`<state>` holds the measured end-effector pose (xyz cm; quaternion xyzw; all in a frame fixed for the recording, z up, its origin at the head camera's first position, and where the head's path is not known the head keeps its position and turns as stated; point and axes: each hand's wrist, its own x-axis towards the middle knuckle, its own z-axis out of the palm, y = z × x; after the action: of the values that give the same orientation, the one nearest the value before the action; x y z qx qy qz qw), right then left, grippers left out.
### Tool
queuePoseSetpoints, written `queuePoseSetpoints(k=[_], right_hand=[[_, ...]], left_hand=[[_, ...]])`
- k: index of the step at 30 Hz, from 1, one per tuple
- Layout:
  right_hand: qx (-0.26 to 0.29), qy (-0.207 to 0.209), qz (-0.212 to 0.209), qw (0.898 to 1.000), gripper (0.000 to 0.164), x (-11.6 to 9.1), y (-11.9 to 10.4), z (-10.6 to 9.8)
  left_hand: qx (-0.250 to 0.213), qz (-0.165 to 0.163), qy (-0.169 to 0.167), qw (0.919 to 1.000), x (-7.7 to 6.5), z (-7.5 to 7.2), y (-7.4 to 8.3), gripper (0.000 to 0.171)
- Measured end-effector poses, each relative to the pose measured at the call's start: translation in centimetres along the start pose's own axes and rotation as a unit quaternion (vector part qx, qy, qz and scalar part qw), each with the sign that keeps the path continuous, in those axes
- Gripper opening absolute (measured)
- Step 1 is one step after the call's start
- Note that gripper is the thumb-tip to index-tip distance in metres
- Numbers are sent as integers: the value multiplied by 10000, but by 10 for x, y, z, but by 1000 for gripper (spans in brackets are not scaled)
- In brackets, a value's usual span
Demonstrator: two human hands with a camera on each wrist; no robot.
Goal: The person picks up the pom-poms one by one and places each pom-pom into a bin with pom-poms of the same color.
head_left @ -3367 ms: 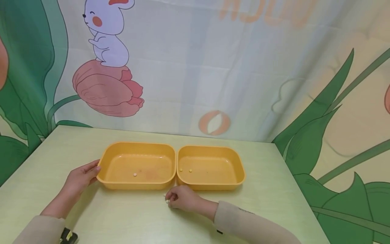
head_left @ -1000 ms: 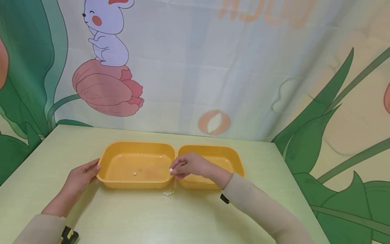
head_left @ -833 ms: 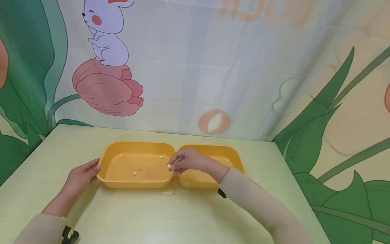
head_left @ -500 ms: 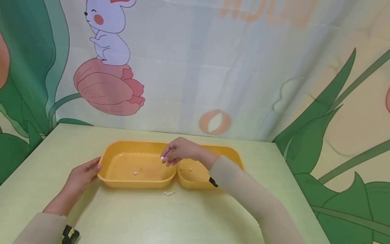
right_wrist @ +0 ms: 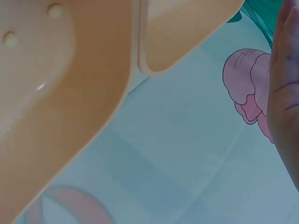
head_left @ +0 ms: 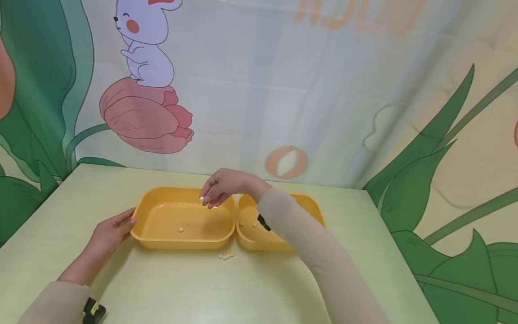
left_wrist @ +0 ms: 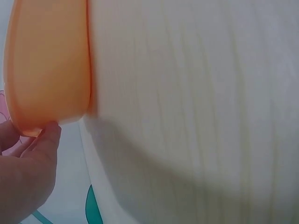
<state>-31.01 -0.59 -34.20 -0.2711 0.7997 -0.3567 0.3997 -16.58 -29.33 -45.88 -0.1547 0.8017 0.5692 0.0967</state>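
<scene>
Two yellow plastic trays stand side by side on the table. At the left tray's (head_left: 182,245) left end, my left hand (head_left: 108,236) holds the rim between thumb and fingers. My right hand (head_left: 227,185) is raised over that tray's back right part, pinching a small white bead-like piece (head_left: 202,198) in its fingertips. One pale piece (head_left: 180,229) lies on the left tray's floor. Two yellowish pieces (right_wrist: 55,10) lie in the right tray (head_left: 263,245), partly behind my right sleeve. In the right wrist view, the fingertips are out of sight.
Several white and yellow pieces (head_left: 225,257) lie in a small cluster on the table (head_left: 182,288), in front of where the trays meet. A printed curtain (head_left: 243,90) hangs behind the table's back edge. A dark device (head_left: 94,310) sits at my left wrist.
My right hand has gone from the cluster in front of the trays up and leftward over the left tray, carrying one white piece. My left hand stays on the tray's rim.
</scene>
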Motion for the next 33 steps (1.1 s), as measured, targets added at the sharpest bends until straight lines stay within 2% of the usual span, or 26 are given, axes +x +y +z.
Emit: queuePoseSetpoints(k=[13,22,27,33], right_hand=[[77,-509,543,9972,21,37,-20,-5],[508,-727,824,9926,15,62,-19,-3],[775,-649,949,9903,15,72,-15,0],[984,-299,1222,9872,11,85,-5,7]], left_hand=[[-16,67,0,10000,1,-3,-1,62],[24,105,12,9999,-1,-4,0,62],[41,121,28,9999,-1,-4,0,62],[45,87,42,9999,0,-3,-2,62]])
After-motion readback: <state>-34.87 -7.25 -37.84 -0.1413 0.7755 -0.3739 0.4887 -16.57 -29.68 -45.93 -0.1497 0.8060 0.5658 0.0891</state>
